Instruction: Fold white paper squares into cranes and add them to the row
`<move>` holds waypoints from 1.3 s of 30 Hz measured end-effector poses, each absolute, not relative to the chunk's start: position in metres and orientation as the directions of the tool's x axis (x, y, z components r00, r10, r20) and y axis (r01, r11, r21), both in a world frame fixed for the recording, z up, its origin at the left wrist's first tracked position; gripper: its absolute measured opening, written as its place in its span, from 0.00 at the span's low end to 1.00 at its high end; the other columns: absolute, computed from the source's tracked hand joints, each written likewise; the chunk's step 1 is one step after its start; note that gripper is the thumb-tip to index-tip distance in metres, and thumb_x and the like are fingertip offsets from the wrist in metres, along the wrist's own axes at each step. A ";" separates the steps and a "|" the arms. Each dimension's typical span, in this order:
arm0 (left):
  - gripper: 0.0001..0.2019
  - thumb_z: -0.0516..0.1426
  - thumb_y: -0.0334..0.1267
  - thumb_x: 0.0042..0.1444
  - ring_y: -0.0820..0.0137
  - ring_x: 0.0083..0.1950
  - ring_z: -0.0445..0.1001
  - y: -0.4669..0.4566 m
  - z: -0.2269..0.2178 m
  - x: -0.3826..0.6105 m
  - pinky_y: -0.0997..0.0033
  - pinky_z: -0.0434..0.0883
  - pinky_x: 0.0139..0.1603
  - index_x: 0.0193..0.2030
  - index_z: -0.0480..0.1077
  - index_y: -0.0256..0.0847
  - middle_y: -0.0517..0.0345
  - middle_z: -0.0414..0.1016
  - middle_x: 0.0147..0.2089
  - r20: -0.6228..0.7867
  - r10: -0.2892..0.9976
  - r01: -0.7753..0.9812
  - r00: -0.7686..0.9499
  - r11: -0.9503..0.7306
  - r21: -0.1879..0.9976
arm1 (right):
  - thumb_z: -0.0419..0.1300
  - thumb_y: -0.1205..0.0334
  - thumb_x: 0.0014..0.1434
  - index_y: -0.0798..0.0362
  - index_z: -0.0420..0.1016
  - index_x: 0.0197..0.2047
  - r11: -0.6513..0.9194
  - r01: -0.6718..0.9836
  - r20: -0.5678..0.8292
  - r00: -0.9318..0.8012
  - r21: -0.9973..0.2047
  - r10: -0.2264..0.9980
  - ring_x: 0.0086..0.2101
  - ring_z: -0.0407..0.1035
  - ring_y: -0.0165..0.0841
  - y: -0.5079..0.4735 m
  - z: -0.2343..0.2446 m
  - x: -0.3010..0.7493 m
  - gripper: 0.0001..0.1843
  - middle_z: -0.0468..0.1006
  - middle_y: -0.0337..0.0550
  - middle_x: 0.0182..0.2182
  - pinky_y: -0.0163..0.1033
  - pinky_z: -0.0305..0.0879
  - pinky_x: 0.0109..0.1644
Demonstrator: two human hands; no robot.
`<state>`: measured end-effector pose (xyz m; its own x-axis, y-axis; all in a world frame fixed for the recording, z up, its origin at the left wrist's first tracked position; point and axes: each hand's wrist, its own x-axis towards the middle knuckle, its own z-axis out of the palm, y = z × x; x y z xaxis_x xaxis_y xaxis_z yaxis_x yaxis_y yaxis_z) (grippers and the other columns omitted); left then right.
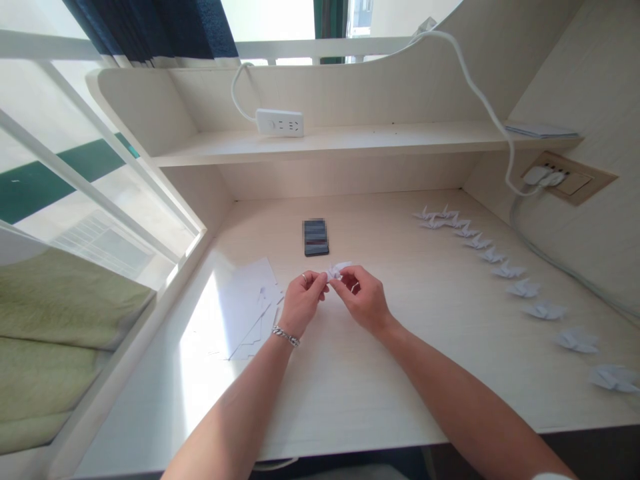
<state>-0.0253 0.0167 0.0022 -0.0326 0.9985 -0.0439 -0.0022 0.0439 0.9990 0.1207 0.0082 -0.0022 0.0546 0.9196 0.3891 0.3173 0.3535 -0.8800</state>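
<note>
Over the middle of the desk, a small white folded paper crane [335, 271] is pinched between both hands. My left hand [301, 300] is closed on its left side, with a ring on one finger and a chain bracelet at the wrist. From the right, the thumb and fingertips of my right hand [364, 297] grip the crane's other side. Fingers hide part of the folded paper. Several finished paper cranes [507, 270] stand in a curved row along the desk's right side.
Beyond my hands lies a dark phone [315, 237]. White paper sheets and cut pieces [250, 300] rest on the left of the desk, partly sunlit. A power strip [280, 123] sits on the shelf, and a white cable [480, 93] runs to the wall socket [570, 177].
</note>
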 end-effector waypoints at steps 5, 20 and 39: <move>0.16 0.63 0.50 0.49 0.75 0.24 0.66 0.015 0.005 -0.025 0.74 0.62 0.27 0.27 0.71 0.37 0.58 0.73 0.25 -0.042 0.999 0.007 0.013 0.042 0.999 | 0.58 0.55 0.59 0.49 0.72 0.32 0.313 0.381 0.373 0.095 -0.870 0.923 0.27 0.68 0.33 0.012 -0.005 0.123 0.08 0.77 0.40 0.28 0.39 0.63 0.35; 0.16 0.58 0.51 0.54 0.73 0.21 0.64 0.023 -0.003 -0.038 0.72 0.58 0.24 0.26 0.69 0.40 0.59 0.71 0.22 -0.091 0.994 0.264 0.058 0.073 0.962 | 0.58 0.53 0.58 0.50 0.71 0.31 0.236 0.417 0.353 0.230 -0.878 0.907 0.29 0.70 0.35 0.027 -0.011 0.135 0.10 0.78 0.41 0.28 0.40 0.64 0.37; 0.12 0.56 0.48 0.53 0.66 0.27 0.70 0.020 -0.002 -0.037 0.69 0.63 0.30 0.30 0.72 0.43 0.59 0.74 0.24 -0.009 0.984 0.569 0.176 -0.094 0.817 | 0.56 0.53 0.56 0.51 0.76 0.32 -0.004 0.549 0.275 0.424 -0.836 0.863 0.33 0.73 0.38 0.061 -0.039 0.198 0.12 0.81 0.45 0.30 0.41 0.65 0.40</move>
<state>-0.0375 0.0199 -0.0020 0.1758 0.9844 -0.0088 0.5693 -0.0944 0.8167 0.1984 0.0612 -0.0389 0.4244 0.8627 0.2750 0.5495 -0.0040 -0.8355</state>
